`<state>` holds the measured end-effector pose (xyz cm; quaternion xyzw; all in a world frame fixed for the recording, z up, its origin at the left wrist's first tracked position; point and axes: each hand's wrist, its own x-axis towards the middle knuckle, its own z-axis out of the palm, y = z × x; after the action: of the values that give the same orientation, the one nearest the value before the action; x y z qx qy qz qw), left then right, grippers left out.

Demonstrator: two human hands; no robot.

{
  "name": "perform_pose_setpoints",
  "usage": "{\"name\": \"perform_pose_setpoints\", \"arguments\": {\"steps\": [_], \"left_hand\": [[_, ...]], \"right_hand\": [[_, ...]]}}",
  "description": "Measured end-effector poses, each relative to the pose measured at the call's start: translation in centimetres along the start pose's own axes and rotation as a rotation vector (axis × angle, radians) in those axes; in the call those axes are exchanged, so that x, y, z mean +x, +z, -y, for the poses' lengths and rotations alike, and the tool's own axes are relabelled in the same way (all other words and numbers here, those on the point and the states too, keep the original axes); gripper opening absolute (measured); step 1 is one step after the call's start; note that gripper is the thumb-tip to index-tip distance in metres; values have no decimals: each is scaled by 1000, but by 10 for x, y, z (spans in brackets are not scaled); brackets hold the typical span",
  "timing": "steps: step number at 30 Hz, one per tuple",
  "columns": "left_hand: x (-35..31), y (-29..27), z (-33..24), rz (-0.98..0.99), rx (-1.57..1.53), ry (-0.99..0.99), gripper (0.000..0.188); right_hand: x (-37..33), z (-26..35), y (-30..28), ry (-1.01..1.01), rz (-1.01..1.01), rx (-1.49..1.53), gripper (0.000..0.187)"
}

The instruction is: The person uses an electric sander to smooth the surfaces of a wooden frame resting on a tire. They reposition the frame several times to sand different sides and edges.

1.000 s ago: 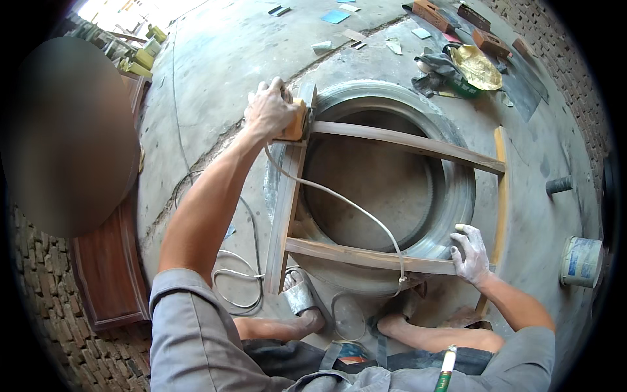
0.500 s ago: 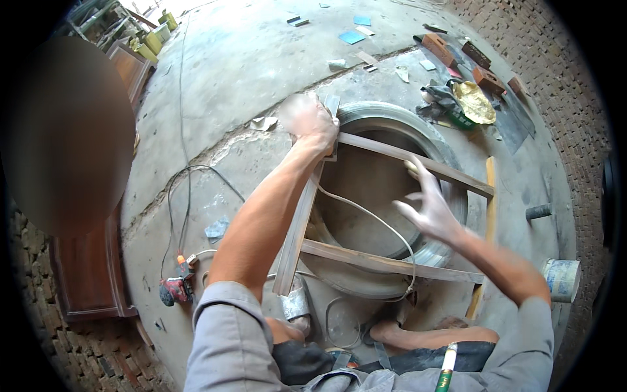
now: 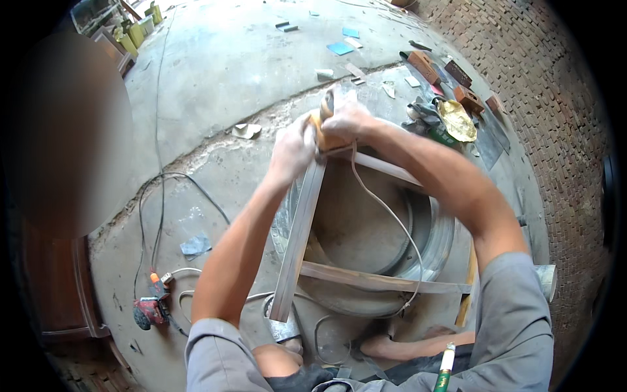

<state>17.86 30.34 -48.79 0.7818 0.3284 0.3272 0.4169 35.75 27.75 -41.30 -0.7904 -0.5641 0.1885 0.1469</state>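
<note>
At the far corner of a wooden frame (image 3: 297, 245), both hands are closed about a yellow-orange corded power tool (image 3: 316, 124), which looks like a sander. My left hand (image 3: 292, 151) wraps its left side, right by the end of the frame's left bar. From above, my right hand (image 3: 349, 119) grips it; motion blurs its fingers and part of the tool. A pale cord (image 3: 385, 210) runs from the tool across the frame's opening. Beneath the frame lies a large dusty tyre (image 3: 439, 245). My right forearm covers part of the far rail.
A red and black power tool (image 3: 150, 312) lies at left with dark cables (image 3: 160, 215). Bricks (image 3: 469, 99), a gold crumpled wrapper (image 3: 457, 121) and scraps lie far right. A wooden panel (image 3: 55, 281) stands at left, beside a blurred round shape. A pale cylinder (image 3: 546, 282) is at right.
My right hand has moved from open above the tyre to the frame's far corner and taken hold of the tool. My left hand has shifted slightly nearer and left. The view has turned slightly.
</note>
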Motion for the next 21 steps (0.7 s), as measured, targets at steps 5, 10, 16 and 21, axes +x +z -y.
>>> {"name": "perform_pose_setpoints", "arguments": {"steps": [5, 10, 16, 21], "left_hand": [[-178, 8, -22, 2, 388, -7, 86], [-225, 18, -14, 20, 450, -76, 82], [-224, 20, -14, 54, 513, -80, 75], [-224, 19, -16, 55, 469, -73, 74]], "right_hand": [[68, -46, -25, 46, -76, 5, 86], [87, -35, -38, 67, -122, 13, 87], [100, -32, -33, -13, -157, 17, 81], [87, -39, -29, -13, -202, -74, 80]]}}
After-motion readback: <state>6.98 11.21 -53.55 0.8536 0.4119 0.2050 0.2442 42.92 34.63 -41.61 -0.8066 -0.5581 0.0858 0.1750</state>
